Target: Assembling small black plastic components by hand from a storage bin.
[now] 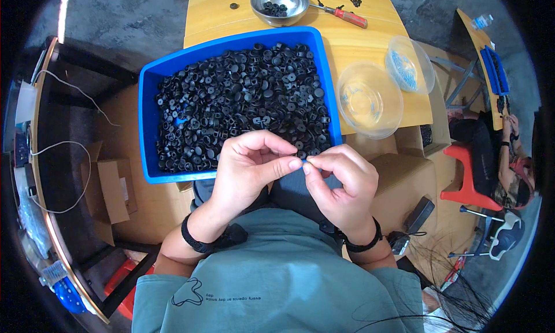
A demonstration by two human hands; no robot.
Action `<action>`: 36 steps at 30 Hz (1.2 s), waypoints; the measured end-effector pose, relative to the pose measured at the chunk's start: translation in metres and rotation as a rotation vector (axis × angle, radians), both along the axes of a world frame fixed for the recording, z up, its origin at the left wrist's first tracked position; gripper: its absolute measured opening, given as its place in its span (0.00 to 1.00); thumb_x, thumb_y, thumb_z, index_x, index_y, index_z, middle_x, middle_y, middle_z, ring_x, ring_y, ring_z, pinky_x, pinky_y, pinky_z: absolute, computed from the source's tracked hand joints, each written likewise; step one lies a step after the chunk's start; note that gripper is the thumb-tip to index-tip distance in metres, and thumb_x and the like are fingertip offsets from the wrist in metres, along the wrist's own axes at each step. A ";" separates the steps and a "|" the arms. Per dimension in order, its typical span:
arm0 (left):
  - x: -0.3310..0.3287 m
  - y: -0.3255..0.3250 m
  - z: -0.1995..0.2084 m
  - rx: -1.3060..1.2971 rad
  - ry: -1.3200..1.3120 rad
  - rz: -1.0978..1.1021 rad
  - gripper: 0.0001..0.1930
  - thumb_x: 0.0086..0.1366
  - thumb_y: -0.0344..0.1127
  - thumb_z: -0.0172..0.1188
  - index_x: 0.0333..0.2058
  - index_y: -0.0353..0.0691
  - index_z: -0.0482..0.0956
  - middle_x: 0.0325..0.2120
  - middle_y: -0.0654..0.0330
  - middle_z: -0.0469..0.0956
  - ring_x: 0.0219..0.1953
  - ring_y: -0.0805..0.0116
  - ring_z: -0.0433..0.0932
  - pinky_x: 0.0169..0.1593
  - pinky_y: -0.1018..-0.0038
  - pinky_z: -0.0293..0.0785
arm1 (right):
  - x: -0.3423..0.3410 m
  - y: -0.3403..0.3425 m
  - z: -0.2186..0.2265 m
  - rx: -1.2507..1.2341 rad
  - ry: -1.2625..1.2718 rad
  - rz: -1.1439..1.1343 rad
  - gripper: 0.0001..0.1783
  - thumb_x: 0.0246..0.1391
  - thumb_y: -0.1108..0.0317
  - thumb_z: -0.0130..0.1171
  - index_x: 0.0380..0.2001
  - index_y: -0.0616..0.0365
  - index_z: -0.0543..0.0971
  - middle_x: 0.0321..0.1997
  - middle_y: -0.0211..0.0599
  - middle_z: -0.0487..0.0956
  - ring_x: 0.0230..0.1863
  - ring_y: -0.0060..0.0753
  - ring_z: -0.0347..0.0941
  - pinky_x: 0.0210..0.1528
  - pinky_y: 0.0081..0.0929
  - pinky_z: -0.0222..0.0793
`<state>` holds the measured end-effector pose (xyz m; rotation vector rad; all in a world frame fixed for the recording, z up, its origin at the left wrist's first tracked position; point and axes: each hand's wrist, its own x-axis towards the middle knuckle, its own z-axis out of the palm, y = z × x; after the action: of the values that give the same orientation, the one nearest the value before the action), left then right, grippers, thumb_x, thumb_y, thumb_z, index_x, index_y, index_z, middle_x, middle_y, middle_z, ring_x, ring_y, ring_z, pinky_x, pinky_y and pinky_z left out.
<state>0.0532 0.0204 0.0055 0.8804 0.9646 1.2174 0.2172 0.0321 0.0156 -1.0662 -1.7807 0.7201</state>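
My left hand [251, 162] and my right hand [345, 180] meet over the near right edge of a blue bin [326, 73]. The thumb and forefinger of each are pinched together, tip to tip. Between the fingertips shows a tiny blue bit [304, 161], mostly hidden and too small to name. Small black round plastic parts [243, 96] fill the bin in a loose heap, some like caps, some like rings. Directly behind my fingertips lie more of these parts.
On the wooden table [225, 18] stand a metal bowl [298, 9] with black parts, a red-handled screwdriver [350, 18], a clear plastic tub [370, 102] and another tub of small blue pieces [404, 70]. Cardboard boxes [115, 188] flank me. At right, another person [511, 165] works.
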 end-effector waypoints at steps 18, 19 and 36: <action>-0.033 -0.012 -0.013 -0.108 -0.078 0.023 0.11 0.51 0.21 0.63 0.35 0.33 0.78 0.28 0.59 0.79 0.29 0.73 0.78 0.34 0.79 0.76 | 0.000 0.033 -0.006 -0.154 -0.171 -0.018 0.14 0.37 0.67 0.68 0.29 0.61 0.80 0.32 0.43 0.77 0.33 0.42 0.74 0.34 0.30 0.71; -0.034 -0.011 -0.012 -0.083 -0.088 0.084 0.12 0.51 0.20 0.62 0.37 0.33 0.78 0.28 0.60 0.79 0.29 0.73 0.78 0.34 0.79 0.76 | 0.001 0.042 -0.010 -0.036 -0.255 -0.151 0.14 0.36 0.68 0.68 0.29 0.60 0.80 0.34 0.43 0.76 0.36 0.44 0.73 0.36 0.31 0.70; -0.069 -0.011 -0.011 -0.033 0.061 0.223 0.09 0.54 0.27 0.62 0.36 0.34 0.77 0.26 0.58 0.79 0.26 0.71 0.78 0.32 0.77 0.76 | 0.003 0.061 -0.030 0.075 -0.629 -0.176 0.14 0.35 0.69 0.66 0.30 0.56 0.79 0.48 0.47 0.72 0.51 0.49 0.64 0.53 0.42 0.56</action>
<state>-0.0157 0.0097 -0.0059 0.8031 1.1528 1.3652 0.2198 0.0935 -0.0148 -1.4850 -2.1714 0.2094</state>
